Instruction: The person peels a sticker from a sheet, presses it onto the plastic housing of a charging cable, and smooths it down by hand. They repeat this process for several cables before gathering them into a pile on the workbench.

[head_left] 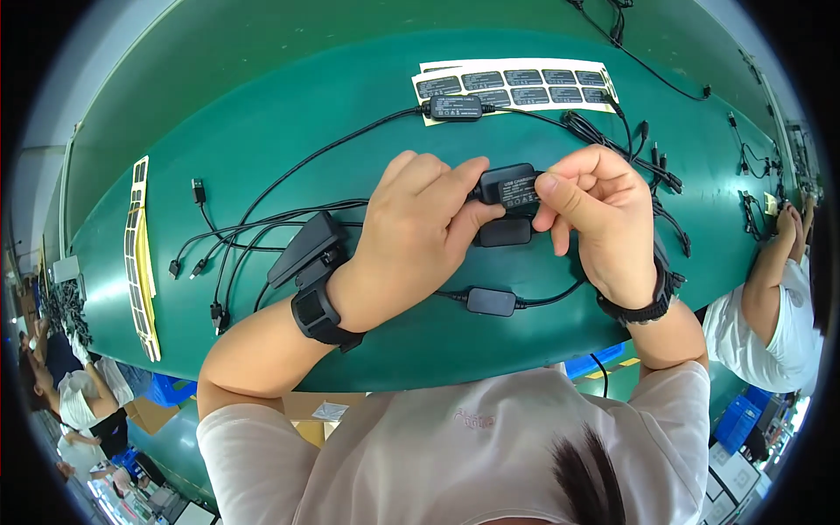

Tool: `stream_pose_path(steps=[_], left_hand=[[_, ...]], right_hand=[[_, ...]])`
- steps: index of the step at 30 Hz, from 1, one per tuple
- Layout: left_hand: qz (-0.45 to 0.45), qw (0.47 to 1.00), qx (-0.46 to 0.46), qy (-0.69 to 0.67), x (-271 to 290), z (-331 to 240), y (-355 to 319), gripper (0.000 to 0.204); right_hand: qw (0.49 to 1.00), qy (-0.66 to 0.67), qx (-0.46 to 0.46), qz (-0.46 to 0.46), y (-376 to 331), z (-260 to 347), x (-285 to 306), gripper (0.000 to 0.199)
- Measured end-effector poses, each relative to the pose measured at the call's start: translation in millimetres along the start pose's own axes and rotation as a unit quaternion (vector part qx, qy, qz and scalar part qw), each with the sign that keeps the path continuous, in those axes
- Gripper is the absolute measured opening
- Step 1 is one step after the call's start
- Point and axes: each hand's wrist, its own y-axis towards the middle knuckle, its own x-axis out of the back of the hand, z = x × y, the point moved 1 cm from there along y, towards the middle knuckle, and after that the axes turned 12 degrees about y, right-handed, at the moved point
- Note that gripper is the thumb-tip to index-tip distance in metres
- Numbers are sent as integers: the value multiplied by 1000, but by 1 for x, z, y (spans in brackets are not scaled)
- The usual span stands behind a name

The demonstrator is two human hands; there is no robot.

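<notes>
My left hand (411, 223) is closed on a small black cable box (506, 172), gripping its left end between thumb and fingers. A dark label with pale print (518, 189) lies against the face of the box. At its right end, my right hand (604, 197) pinches the label's edge between thumb and forefinger. Just below is another black cable box (505, 233), and nearer to me a third box (491, 302) lies flat on its cable. Beyond my hands, a labelled cable box (455, 108) rests over the lower-left part of a white label sheet (604, 74).
The green table (236, 350) carries black cables with plugs (198, 190) on the left and a cable bundle (595, 131) on the right. A stack of label sheets (140, 271) lies far left. Another person's arm (766, 271) reaches over the table's right end.
</notes>
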Motion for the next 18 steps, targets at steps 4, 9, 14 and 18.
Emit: stream_pose_path(steps=[4, 9, 14, 18], left_hand=[[-15, 1000, -11, 3, -2, 2, -3, 35], [-18, 1000, -11, 4, -4, 3, -3, 37], [-17, 1000, -15, 6, -5, 4, -4, 37], [-31, 999, -30, -2, -7, 4, -4, 37]], right_hand=[[999, -35, -7, -8, 2, -6, -1, 5], [999, -45, -5, -20, 6, -11, 1, 5], [997, -68, -16, -19, 7, -10, 0, 5], [997, -71, -11, -14, 7, -11, 1, 6]])
